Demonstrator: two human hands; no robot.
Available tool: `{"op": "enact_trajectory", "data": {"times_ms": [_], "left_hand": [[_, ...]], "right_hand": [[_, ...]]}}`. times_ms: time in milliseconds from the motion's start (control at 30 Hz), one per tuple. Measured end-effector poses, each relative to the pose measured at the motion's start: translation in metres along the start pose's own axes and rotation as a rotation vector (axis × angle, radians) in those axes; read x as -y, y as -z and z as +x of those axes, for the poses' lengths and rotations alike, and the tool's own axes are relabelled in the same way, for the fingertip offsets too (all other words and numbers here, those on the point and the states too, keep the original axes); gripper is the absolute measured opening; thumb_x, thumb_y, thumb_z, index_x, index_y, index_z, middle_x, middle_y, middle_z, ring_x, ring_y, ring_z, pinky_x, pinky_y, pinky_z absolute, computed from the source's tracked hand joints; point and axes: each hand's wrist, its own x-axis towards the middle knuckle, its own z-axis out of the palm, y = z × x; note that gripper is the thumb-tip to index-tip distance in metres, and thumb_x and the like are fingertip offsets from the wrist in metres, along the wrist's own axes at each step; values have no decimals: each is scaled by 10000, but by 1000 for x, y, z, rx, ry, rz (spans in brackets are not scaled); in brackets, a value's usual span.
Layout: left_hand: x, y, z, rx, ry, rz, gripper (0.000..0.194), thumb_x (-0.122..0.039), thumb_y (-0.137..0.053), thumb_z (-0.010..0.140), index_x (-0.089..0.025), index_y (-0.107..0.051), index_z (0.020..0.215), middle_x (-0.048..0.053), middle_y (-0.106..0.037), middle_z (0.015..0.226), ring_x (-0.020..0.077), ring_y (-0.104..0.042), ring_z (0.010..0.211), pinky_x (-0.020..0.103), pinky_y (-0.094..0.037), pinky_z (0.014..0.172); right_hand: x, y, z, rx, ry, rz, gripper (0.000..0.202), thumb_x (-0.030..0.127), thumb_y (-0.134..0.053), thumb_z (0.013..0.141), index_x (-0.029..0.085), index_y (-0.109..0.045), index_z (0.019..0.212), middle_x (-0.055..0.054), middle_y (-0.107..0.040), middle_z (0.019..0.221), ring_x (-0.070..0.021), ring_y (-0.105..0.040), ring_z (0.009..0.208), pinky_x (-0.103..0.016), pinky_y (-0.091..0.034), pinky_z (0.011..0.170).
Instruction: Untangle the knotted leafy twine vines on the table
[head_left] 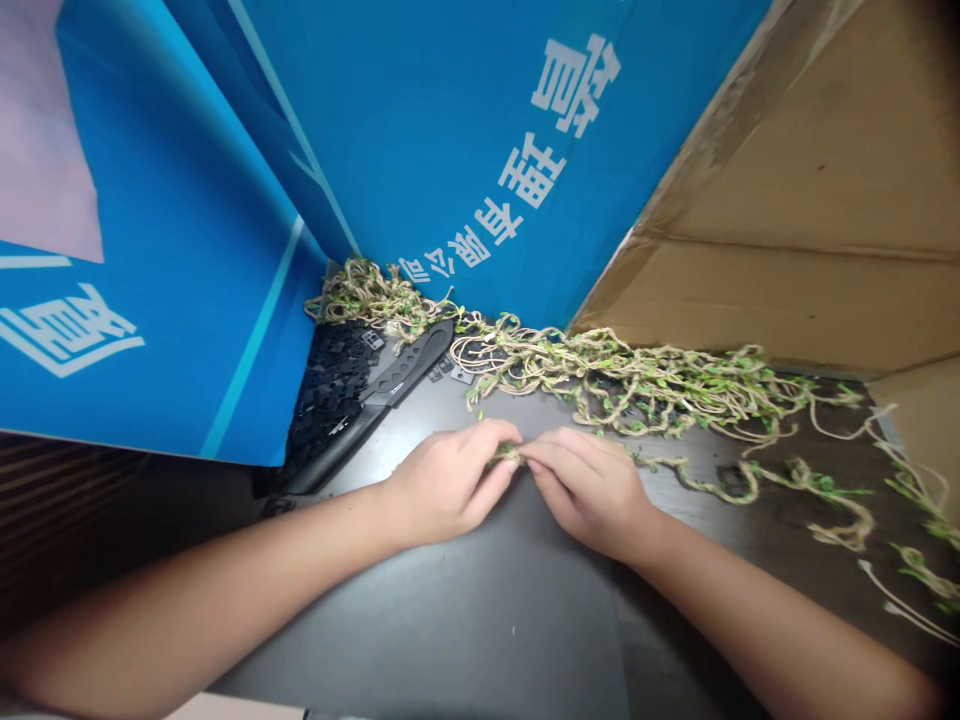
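My left hand (454, 480) and my right hand (589, 485) meet fingertip to fingertip above the grey board (465, 620). Between them both pinch a short bit of twine with small green leaves (510, 454). More leafy twine (712, 482) trails from behind my right hand toward the right; whether it is the same strand I cannot tell. A tangled heap of leafy twine (660, 385) lies beyond my hands, along the foot of the panels.
A black-handled tool (397, 380) lies at the left over a pile of small black pieces (330, 375). Another twine bundle (371, 295) fills the back corner. Blue printed panels (450, 130) and a cardboard wall (810, 220) enclose the back.
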Motion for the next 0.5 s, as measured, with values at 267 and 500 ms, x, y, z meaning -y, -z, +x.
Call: {"op": "enact_trajectory", "data": {"times_ms": [267,500], "left_hand": [[2,-2,0,8,-1,-40,59,-185,-521,1010,-160,-566,1041,26,-664,915,122,-632,775,225,-480,731],[-3,0,2,79,196,-193,50,-214,-515,1000,-176,-548,999,-62,-481,639,85,-413,527,225,-319,548]], "right_hand": [[2,-2,2,-4,-90,18,206,114,-600,958,172,-597,1155,-69,-677,994,-180,-630,882,-310,-506,796],[4,1,3,-61,-82,-38,160,190,-694,889,187,-587,1007,-160,-598,1300,-294,-596,1146,-480,-480,974]]}}
